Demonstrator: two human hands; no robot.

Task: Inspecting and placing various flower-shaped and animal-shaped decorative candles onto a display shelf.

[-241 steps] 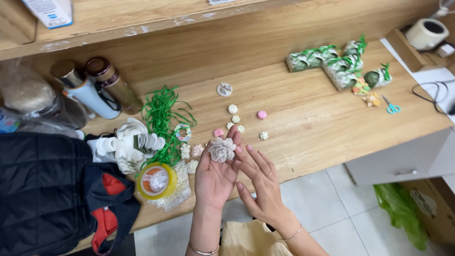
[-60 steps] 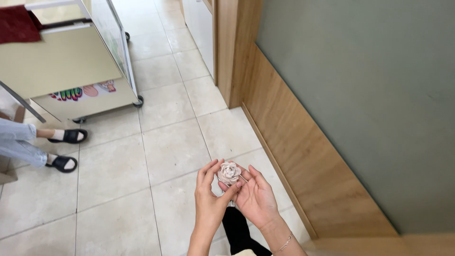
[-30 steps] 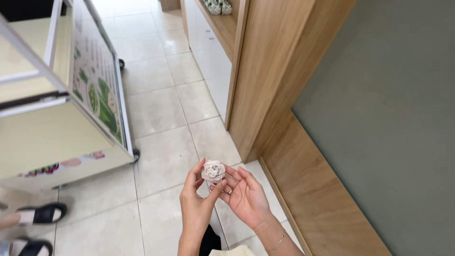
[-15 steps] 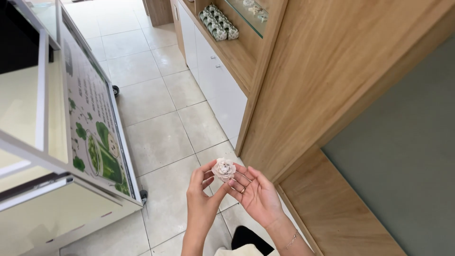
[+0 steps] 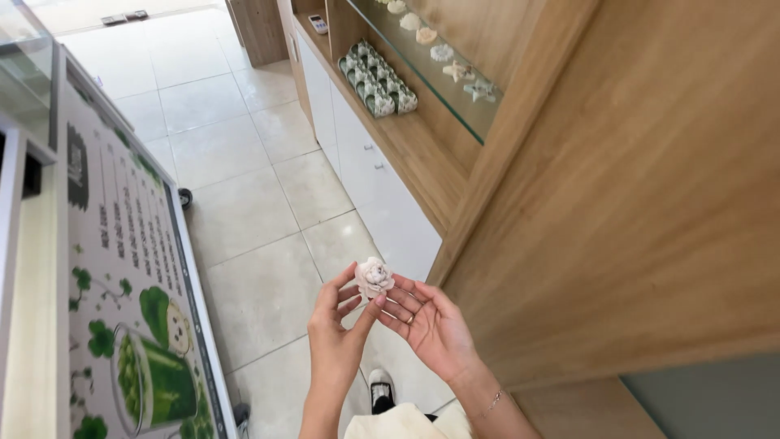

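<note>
Head view: just below the middle of the frame, the left hand pinches a small pale, rose-shaped moulded piece between thumb and fingertips, closed lightly round its lower edge so the petalled face stays turned up toward the camera. The right hand lies open beside it, palm up and fingers spread; its fingertips reach to the underside of the piece but close on nothing, seemingly steadying it. The piece is lifted clear of everything, above the pale tiled floor, probably so it can be looked over from above.

Along the left edge runs a wheeled cart with a printed panel of green leaves and a drink picture. Toward the upper middle, a wooden counter over white cabinet doors carries a row of small green-and-white wrapped packs, and a glass shelf above them bears several pale moulded shapes set apart for display. A broad light-wood panel fills the right side.
</note>
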